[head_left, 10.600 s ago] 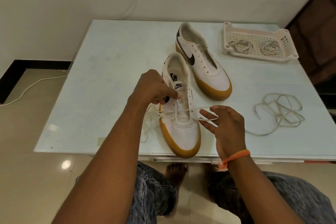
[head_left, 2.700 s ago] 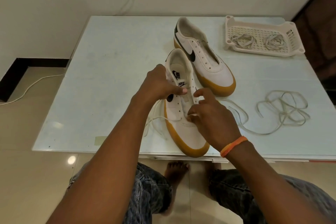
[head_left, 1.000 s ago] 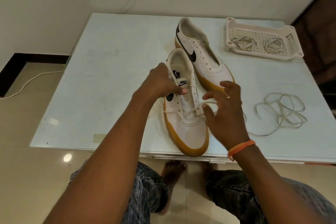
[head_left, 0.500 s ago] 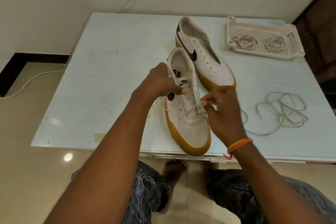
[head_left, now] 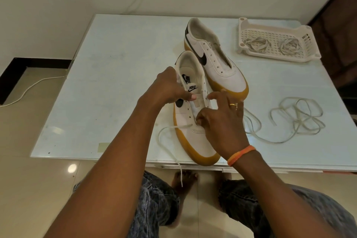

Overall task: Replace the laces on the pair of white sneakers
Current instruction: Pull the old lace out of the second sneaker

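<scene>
In the centre of the frame my left hand (head_left: 170,89) grips the side of the near sneaker (head_left: 193,120) by its collar, thumb pressed on the tongue, while my right hand (head_left: 222,121) pinches the lace (head_left: 168,137) at the lowest eyelets, its free end trailing off the table (head_left: 116,63) edge. Only that bottom row looks threaded, so I judge this shoe barely begun. Further right, the far sneaker (head_left: 216,60) stands laceless, a loose lace (head_left: 295,120) lies at right, and two bundles sit in the basket (head_left: 307,35) at upper right.
</scene>
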Tool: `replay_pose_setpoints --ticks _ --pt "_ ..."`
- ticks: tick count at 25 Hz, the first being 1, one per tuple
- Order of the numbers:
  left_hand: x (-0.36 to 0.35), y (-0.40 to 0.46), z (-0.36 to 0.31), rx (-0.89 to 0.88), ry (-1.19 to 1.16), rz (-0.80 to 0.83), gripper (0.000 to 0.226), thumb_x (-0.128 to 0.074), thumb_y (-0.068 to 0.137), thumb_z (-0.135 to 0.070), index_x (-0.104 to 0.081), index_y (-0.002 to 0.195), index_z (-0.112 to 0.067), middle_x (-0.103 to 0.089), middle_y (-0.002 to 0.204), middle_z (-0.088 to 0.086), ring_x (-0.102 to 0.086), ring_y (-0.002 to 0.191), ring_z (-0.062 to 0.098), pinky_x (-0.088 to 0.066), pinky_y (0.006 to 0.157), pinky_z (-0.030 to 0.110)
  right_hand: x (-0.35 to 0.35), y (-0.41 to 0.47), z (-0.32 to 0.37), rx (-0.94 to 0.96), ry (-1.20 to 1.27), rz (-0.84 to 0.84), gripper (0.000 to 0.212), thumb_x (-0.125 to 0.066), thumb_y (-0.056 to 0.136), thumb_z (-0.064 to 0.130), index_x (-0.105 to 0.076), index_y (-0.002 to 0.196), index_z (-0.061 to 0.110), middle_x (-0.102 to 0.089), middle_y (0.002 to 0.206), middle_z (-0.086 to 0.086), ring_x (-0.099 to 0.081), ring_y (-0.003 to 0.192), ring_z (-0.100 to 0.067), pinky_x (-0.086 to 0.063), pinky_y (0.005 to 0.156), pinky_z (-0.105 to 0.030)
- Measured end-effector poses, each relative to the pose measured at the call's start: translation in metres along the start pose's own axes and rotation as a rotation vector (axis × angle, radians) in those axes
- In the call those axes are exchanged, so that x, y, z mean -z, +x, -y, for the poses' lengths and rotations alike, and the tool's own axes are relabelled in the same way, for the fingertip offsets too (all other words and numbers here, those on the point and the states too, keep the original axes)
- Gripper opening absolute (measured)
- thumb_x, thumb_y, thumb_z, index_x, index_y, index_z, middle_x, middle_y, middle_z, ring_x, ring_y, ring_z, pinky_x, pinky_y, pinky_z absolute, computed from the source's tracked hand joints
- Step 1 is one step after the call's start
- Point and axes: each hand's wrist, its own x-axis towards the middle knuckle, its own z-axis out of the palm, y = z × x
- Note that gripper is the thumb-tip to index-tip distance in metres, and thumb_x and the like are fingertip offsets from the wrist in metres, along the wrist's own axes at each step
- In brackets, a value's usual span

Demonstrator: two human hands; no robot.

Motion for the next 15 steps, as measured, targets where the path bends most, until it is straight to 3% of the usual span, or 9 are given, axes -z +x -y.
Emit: replay_pose_setpoints --ticks 3,5,7,9,11,13,15 --pt "0.002 -0.001 0.001 0.023 -0.021 0.009 0.075 -0.088 0.067 -0.028 -0.042 0.125 -0.015 -0.059 0.115 0.008 -0.061 0.103 0.026 -0.056 0.088 0.041 0.011 0.005 -0.01 -0.109 0.196 -0.154 0.011 -0.075 0.081 0.009 -0.068 0.083 0.018 -0.05 0.119 -0.009 -0.053 0.11 -0.029 -0.046 0.096 -0.051" --pt "0.003 -0.002 0.0 0.03 -0.029 0.014 0.076 -0.089 0.066 -0.028 -0.042 0.125 -0.014 -0.059 0.117 0.008 -0.061 0.104 0.027 -0.055 0.091 0.043 0.023 0.01 -0.021 -0.239 0.388 -0.284 0.009 -0.068 0.088 0.01 -0.062 0.085 0.017 -0.043 0.113 -0.005 -0.05 0.1 -0.017 -0.046 0.094 -0.038" --pt "0.003 -0.003 0.0 0.024 -0.025 0.01 0.076 -0.089 0.066 -0.027 -0.043 0.125 -0.014 -0.059 0.116 0.008 -0.06 0.104 0.026 -0.054 0.091 0.043 0.029 0.009 -0.025 -0.272 0.428 -0.326 0.011 -0.067 0.088 0.011 -0.06 0.087 0.019 -0.041 0.113 -0.003 -0.049 0.102 -0.015 -0.044 0.095 -0.034" --pt "0.002 -0.004 -0.001 0.024 -0.022 0.009 0.076 -0.089 0.067 -0.027 -0.043 0.126 -0.013 -0.059 0.116 0.008 -0.06 0.104 0.025 -0.054 0.091 0.043 0.026 0.004 -0.019 -0.163 0.344 -0.265 0.019 -0.072 0.081 0.013 -0.066 0.098 0.02 -0.043 0.127 -0.007 -0.045 0.121 -0.022 -0.041 0.103 -0.045" --pt "0.002 -0.003 -0.001 0.02 -0.018 0.007 0.076 -0.089 0.067 -0.028 -0.043 0.126 -0.013 -0.06 0.115 0.008 -0.062 0.103 0.026 -0.055 0.091 0.042 0.016 -0.001 -0.01 -0.004 0.183 -0.15 0.034 -0.075 0.076 0.018 -0.069 0.108 0.026 -0.039 0.143 -0.013 -0.03 0.139 -0.035 -0.03 0.109 -0.06" --pt "0.001 -0.004 -0.002 0.008 -0.001 -0.002 0.075 -0.087 0.069 -0.029 -0.043 0.127 -0.014 -0.058 0.111 0.004 -0.061 0.1 0.024 -0.055 0.087 0.037 0.007 0.0 -0.002 0.066 0.028 -0.046 0.023 -0.078 0.076 0.021 -0.073 0.097 0.029 -0.039 0.147 -0.015 -0.021 0.143 -0.042 -0.017 0.11 -0.069" --pt "0.001 -0.004 -0.002 -0.006 0.01 -0.008 0.072 -0.086 0.071 -0.028 -0.043 0.128 -0.015 -0.054 0.107 0.002 -0.059 0.096 0.022 -0.053 0.081 0.033 0.001 0.003 0.001 0.04 -0.033 0.008 0.017 -0.082 0.073 0.017 -0.073 0.082 0.026 -0.046 0.14 -0.015 -0.026 0.141 -0.044 -0.016 0.108 -0.072"
